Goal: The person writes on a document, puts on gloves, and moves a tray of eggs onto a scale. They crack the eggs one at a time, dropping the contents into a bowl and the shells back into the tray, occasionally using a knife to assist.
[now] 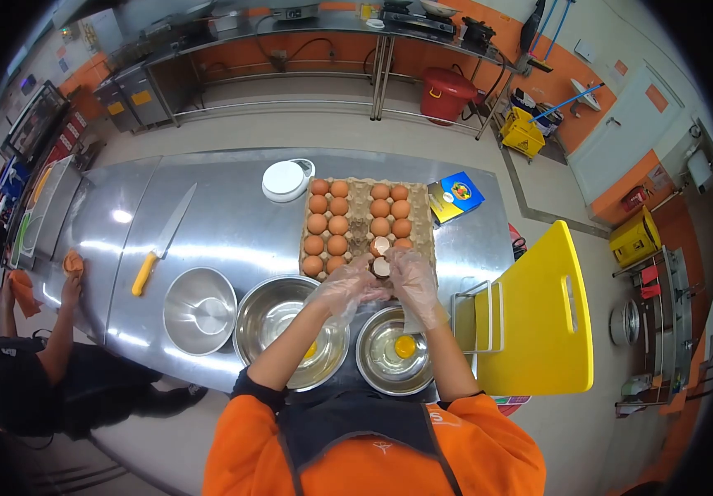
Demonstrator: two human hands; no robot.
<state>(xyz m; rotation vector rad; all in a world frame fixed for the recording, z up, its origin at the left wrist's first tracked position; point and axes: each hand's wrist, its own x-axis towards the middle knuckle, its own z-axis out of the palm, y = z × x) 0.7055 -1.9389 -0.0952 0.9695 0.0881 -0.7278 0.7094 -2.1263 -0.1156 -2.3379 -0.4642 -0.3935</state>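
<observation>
Both my hands wear clear plastic gloves and are over the near edge of a cardboard egg tray (359, 207) holding several brown eggs (338, 206). My left hand (355, 288) has its fingers drawn together at the tray; what they hold, if anything, is hidden. My right hand (414, 285) is closed beside a broken eggshell (381, 267); its grip is unclear. Another open shell (380, 246) sits just beyond. Below my right hand, a small steel bowl (377, 364) holds a yolk (405, 346). A larger steel bowl (259, 318) with yolk lies under my left forearm.
An empty bowl (200, 312) and a yellow-handled knife (164, 240) lie left. A white scale (287, 180) and blue-yellow box (456, 197) stand beyond. A yellow board (536, 318) stands upright in a white rack (478, 318). Another person (21, 372) is at far left.
</observation>
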